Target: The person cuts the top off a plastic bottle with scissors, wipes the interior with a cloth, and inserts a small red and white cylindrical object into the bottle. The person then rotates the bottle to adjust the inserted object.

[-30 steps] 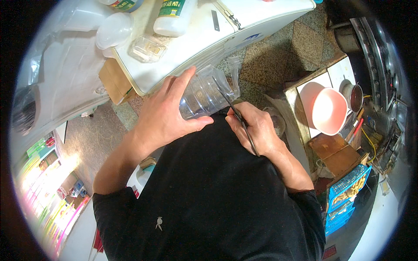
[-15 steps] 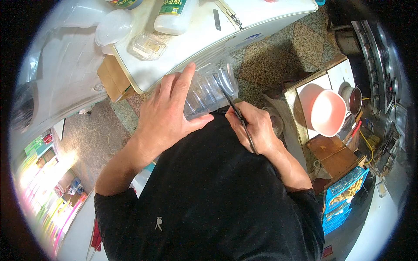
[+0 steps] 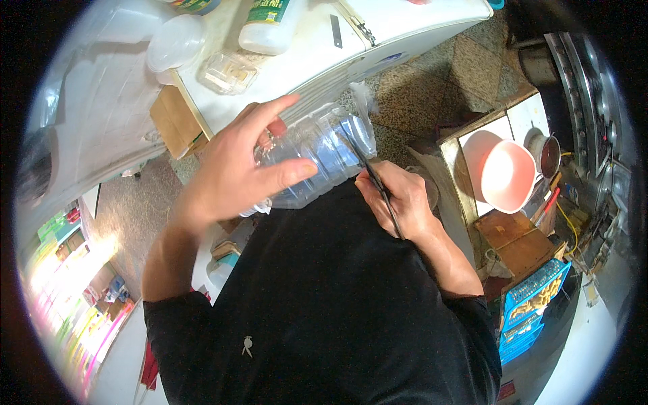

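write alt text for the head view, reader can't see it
A person's left hand is loosely spread over a clear bottle; the right hand holds a thin dark tool, its tip at the bottle. Beyond are containers on a white surface, with a pink bowl at right.

Looked like a working kitchen: a white plastic jug [image 3: 268,40] stood on a white latched surface [image 3: 310,62]; a pink rounded bowl [image 3: 507,177] sat beside a round metal pan [image 3: 545,155]; blue plastic baskets [image 3: 530,291] held yellowish pieces [image 3: 540,303].

ahead: jug [image 3: 266,34] on worktop [image 3: 304,65] | nearer: bottle [image 3: 322,145] | right: bowl [image 3: 509,179] beside pot [image 3: 549,156]
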A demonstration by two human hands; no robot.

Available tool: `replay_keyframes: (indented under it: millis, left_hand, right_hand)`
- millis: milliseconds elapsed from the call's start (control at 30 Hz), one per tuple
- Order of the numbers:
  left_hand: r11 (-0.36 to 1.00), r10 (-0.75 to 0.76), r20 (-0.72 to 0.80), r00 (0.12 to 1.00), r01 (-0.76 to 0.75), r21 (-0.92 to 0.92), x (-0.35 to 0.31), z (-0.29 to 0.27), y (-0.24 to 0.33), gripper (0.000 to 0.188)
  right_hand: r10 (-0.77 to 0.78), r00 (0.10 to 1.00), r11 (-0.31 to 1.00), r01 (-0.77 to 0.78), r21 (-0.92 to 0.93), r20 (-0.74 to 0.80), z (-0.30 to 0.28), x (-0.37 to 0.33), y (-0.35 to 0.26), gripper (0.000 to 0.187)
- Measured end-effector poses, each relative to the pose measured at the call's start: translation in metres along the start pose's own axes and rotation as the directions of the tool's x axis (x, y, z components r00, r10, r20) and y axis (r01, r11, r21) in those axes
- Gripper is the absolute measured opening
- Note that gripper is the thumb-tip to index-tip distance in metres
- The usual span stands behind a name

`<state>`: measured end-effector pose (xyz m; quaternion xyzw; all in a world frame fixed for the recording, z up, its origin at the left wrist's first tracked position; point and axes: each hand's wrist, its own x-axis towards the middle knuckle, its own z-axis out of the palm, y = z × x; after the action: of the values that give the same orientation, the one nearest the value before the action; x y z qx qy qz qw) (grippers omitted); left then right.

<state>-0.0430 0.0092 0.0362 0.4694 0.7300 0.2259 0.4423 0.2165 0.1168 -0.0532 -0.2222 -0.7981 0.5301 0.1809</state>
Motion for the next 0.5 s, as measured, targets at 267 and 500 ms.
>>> replay_keyframes:
  millis: [267, 500]
  left_hand:
    - [0.992, -0.016, 0.121, 0.992, 0.031, -0.126, -0.001, 0.006, -0.009, 0.098]
    - [1.0, 0.004, 0.024, 1.0, -0.003, -0.027, -0.013, 0.017, -0.002, 0.106]
  right_hand:
    - [-0.001, 0.999, 1.0, 0.0, 0.019, 0.033, -0.001, -0.004, -0.009, 0.013]
    - [-0.031, 1.0, 0.999, 0.031, 0.021, 0.0, 0.001, -0.009, -0.007, 0.012]
